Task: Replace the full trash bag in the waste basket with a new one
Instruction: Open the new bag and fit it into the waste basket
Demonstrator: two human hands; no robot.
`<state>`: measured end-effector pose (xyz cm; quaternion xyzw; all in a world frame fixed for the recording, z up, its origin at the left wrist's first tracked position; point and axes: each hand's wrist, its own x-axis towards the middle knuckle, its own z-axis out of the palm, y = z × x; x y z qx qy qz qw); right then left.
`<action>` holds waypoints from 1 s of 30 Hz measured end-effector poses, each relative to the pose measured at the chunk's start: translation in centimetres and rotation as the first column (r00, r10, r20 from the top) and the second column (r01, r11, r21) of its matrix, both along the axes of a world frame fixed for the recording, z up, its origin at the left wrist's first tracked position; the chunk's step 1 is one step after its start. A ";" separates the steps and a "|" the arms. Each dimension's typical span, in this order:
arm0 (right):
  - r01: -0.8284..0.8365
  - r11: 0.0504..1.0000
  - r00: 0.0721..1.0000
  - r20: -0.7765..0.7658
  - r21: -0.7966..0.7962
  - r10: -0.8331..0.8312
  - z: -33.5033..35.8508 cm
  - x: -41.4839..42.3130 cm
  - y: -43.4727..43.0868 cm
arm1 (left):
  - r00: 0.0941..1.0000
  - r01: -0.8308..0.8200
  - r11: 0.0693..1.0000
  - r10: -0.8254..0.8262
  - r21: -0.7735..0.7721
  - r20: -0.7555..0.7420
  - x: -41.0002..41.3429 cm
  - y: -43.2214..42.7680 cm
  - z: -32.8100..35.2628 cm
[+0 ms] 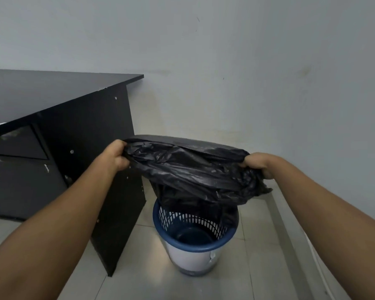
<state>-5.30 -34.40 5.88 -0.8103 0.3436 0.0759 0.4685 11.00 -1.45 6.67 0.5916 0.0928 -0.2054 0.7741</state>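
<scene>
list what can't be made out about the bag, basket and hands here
Head view only:
Black bag: contents, if any, hidden by its own opaque plastic.
Waste basket: far rim hidden behind the bag.
Left hand, right hand: fingertips buried in bag folds.
Desk: cut off by the left edge.

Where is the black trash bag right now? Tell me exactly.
Head view, centre: the black trash bag is stretched between the left hand and right hand, just above the blue waste basket, right of the black desk.
</scene>
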 end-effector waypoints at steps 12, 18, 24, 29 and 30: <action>0.141 0.712 0.843 0.294 0.688 -0.450 -1.1 1.9 -0.5 | 0.786 0.568 0.634 -0.608 0.526 -0.116 0.0 4.3 -3.5; -0.048 0.953 0.955 0.294 0.301 -0.045 -2.9 1.8 -0.7 | 0.908 0.252 0.741 -0.404 0.622 0.113 1.8 3.0 -4.5; -0.030 0.998 0.896 0.444 0.050 0.005 -6.2 2.1 -0.6 | 0.936 0.230 0.963 -0.258 0.141 0.238 2.7 4.8 -5.6; 0.022 0.977 0.802 0.580 0.213 -0.144 -8.0 4.7 0.9 | 0.871 0.388 0.909 -0.416 0.154 0.262 2.6 4.7 -5.0; 0.031 0.955 0.788 0.581 0.295 -0.205 -8.3 5.3 1.1 | 0.855 0.407 0.893 -0.447 0.194 0.262 2.8 4.5 -5.0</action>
